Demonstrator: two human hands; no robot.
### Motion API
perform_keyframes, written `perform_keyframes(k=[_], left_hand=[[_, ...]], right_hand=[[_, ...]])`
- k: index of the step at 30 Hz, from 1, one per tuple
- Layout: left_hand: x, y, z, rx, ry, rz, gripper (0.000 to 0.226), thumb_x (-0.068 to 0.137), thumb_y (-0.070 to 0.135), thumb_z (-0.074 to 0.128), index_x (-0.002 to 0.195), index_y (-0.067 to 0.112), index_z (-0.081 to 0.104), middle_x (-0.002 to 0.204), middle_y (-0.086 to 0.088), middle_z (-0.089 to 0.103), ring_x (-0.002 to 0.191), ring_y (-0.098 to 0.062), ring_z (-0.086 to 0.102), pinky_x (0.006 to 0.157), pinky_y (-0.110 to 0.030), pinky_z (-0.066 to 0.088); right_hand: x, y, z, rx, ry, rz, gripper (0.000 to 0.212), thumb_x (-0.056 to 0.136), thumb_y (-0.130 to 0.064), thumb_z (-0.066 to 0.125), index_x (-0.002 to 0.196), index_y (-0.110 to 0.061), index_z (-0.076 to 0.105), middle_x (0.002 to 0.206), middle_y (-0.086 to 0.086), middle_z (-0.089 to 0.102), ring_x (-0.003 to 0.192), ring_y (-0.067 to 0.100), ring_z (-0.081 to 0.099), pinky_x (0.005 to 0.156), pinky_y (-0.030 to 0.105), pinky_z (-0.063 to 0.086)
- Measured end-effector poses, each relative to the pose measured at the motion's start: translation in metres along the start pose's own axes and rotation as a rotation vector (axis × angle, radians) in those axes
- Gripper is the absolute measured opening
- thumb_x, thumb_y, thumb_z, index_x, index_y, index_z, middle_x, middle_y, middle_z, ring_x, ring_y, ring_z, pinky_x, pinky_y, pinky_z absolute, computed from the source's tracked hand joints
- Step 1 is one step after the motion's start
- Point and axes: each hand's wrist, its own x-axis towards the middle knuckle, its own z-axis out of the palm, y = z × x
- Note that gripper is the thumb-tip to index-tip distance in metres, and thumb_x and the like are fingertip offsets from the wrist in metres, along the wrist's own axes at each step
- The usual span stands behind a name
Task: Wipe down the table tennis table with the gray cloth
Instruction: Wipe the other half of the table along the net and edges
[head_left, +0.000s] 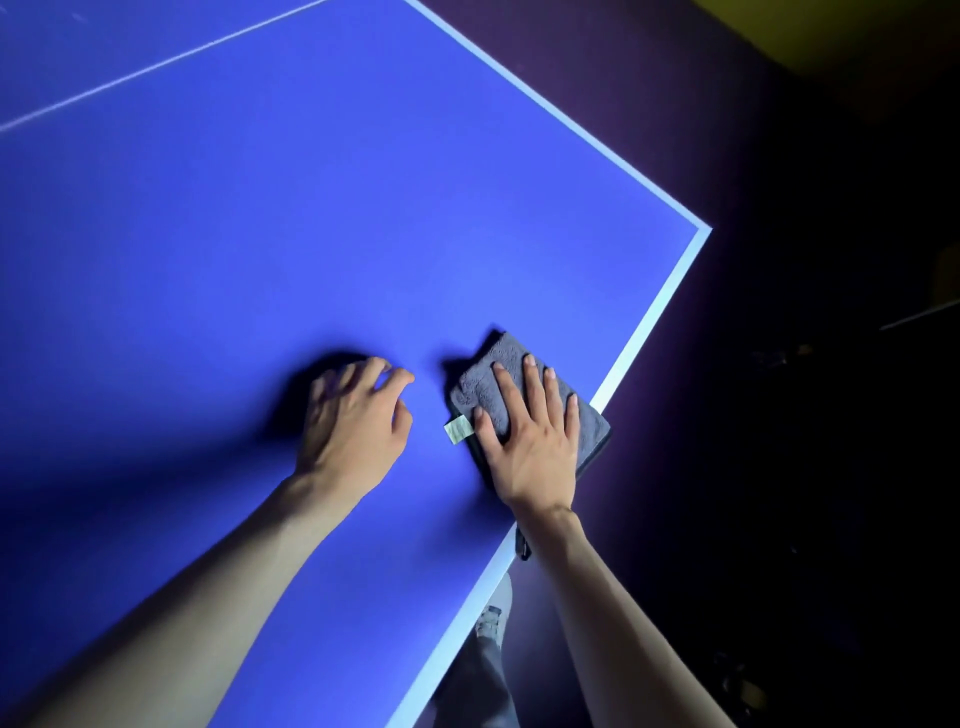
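Note:
The blue table tennis table (291, 239) fills most of the head view, with a white border line along its right edges. A folded gray cloth (485, 382) with a small pale tag lies flat near the table's right edge. My right hand (532, 441) presses flat on top of the cloth, fingers spread. My left hand (353, 421) rests just to the left of the cloth on the bare blue surface, fingers loosely curled and holding nothing.
The table's corner (704, 231) points to the right. A thin white centre line (156, 65) crosses the far left. Beyond the edge lies dark purple floor (727, 467). A leg and a light shoe (491, 618) show below the table edge.

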Motion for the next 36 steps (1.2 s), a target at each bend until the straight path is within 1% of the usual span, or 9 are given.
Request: perform_keyframes(k=[4,8,12,15,17,20,24,30,36], left_hand=[[0.048,0.025,0.014,0.061,-0.002,0.033,0.035,0.090,0.020,0.060,0.124,0.023,0.066,0.122,-0.001,0.062,0.109,-0.030,0.060,0.103,-0.054,0.040],[0.106,0.055,0.026,0.073,0.043,0.033,0.040,0.091,0.020,0.062,0.131,0.024,0.065,0.132,-0.004,0.061,0.119,-0.031,0.059,0.110,-0.060,0.036],[0.152,0.078,0.042,0.102,0.089,0.013,0.042,0.093,0.025,0.049,0.132,0.025,0.067,0.134,-0.008,0.064,0.113,-0.030,0.065,0.113,-0.061,0.033],[0.157,0.082,0.059,0.133,0.138,-0.007,0.042,0.092,0.020,0.044,0.124,0.019,0.073,0.130,-0.007,0.069,0.111,-0.031,0.068,0.113,-0.055,0.037],[0.151,0.079,0.066,0.160,0.149,-0.012,0.042,0.094,0.018,0.044,0.125,0.019,0.073,0.136,-0.005,0.066,0.118,-0.029,0.067,0.114,-0.053,0.037],[0.152,0.073,0.065,0.186,0.160,0.031,0.043,0.098,0.016,0.041,0.130,0.019,0.070,0.141,-0.003,0.063,0.123,-0.026,0.066,0.114,-0.057,0.036],[0.157,0.072,0.058,0.215,0.100,0.064,0.048,0.097,0.015,0.038,0.135,0.017,0.067,0.142,-0.006,0.060,0.124,-0.030,0.064,0.115,-0.061,0.033],[0.160,0.081,0.066,0.194,0.144,0.011,0.043,0.098,0.014,0.040,0.128,0.013,0.071,0.136,-0.010,0.065,0.120,-0.035,0.067,0.115,-0.061,0.034],[0.160,0.080,0.066,0.202,0.156,0.027,0.042,0.096,0.016,0.043,0.125,0.015,0.073,0.133,-0.009,0.068,0.116,-0.033,0.069,0.117,-0.058,0.033]], right_hand=[[0.063,0.041,-0.001,-0.002,0.018,0.053,0.061,0.103,-0.064,0.034,0.160,-0.040,0.034,0.172,-0.004,0.022,0.160,0.022,0.014,0.128,0.052,0.011],[0.128,0.079,-0.004,-0.003,-0.001,0.090,0.062,0.103,-0.065,0.029,0.161,-0.041,0.030,0.173,-0.004,0.018,0.160,0.022,0.009,0.129,0.051,0.006],[0.196,0.120,-0.007,0.014,-0.009,0.104,0.063,0.103,-0.066,0.028,0.161,-0.042,0.028,0.173,-0.006,0.015,0.161,0.020,0.007,0.129,0.050,0.005],[0.248,0.153,-0.009,0.010,-0.014,0.102,0.064,0.103,-0.067,0.026,0.162,-0.042,0.027,0.174,-0.006,0.014,0.161,0.020,0.005,0.129,0.050,0.004],[0.280,0.172,-0.009,0.015,-0.021,0.100,0.065,0.103,-0.067,0.026,0.162,-0.041,0.027,0.174,-0.006,0.013,0.161,0.020,0.004,0.129,0.050,0.003],[0.321,0.195,-0.013,0.017,-0.030,0.103,0.064,0.103,-0.066,0.027,0.162,-0.041,0.026,0.174,-0.006,0.012,0.161,0.020,0.004,0.129,0.051,0.002],[0.366,0.218,-0.016,0.004,-0.073,0.064,0.063,0.104,-0.065,0.028,0.162,-0.043,0.023,0.174,-0.007,0.011,0.161,0.019,0.002,0.129,0.051,0.002],[0.400,0.226,-0.016,-0.005,-0.132,0.041,0.061,0.107,-0.058,0.025,0.165,-0.042,0.012,0.175,-0.008,0.004,0.161,0.021,-0.002,0.128,0.055,-0.001],[0.347,0.150,-0.005,-0.051,-0.103,-0.133,0.061,0.108,-0.056,0.021,0.165,-0.036,0.016,0.174,-0.007,0.006,0.161,0.020,-0.002,0.128,0.054,-0.001]])
